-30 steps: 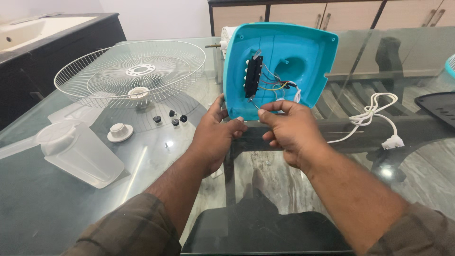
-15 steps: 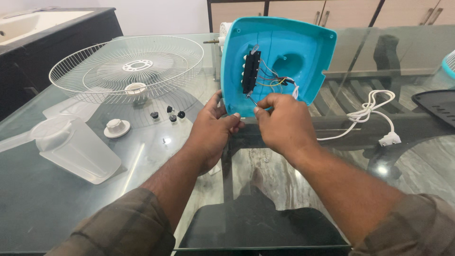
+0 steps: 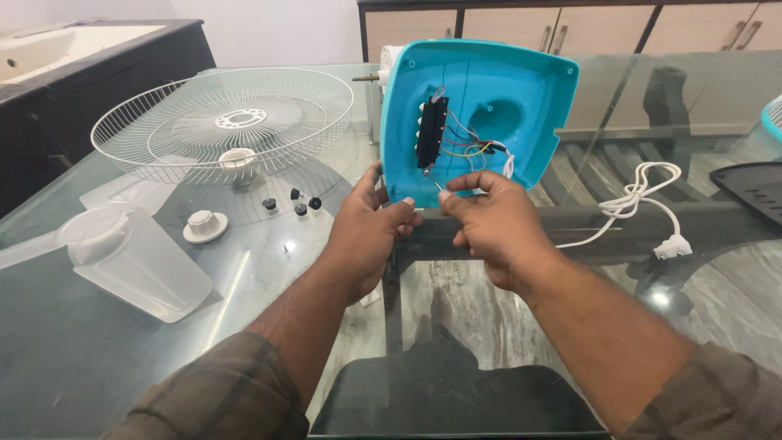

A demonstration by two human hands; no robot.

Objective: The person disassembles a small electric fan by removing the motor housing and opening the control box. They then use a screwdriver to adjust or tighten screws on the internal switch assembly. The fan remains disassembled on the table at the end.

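A turquoise plastic fan base (image 3: pixel 521 90) stands tipped up on a glass table (image 3: pixel 269 293), its hollow underside facing me. Inside it sit a black switch block (image 3: pixel 431 133) and coloured wires (image 3: pixel 471 147). My left hand (image 3: pixel 366 236) grips the base's lower left edge. My right hand (image 3: pixel 493 224) pinches a small thin metal piece (image 3: pixel 437 184), perhaps a screw, just below the switch block.
A white wire fan guard (image 3: pixel 228 122) lies at the left, with black screws (image 3: pixel 293 202), a white round cap (image 3: pixel 204 226) and translucent fan blades (image 3: pixel 138 261) near it. A white cord and plug (image 3: pixel 643 204) lie at the right. Cabinets stand behind.
Both hands have shifted slightly lower along the base's bottom edge. My right hand's fingertips now pinch a small metal piece under the switch block. The base stays upright.
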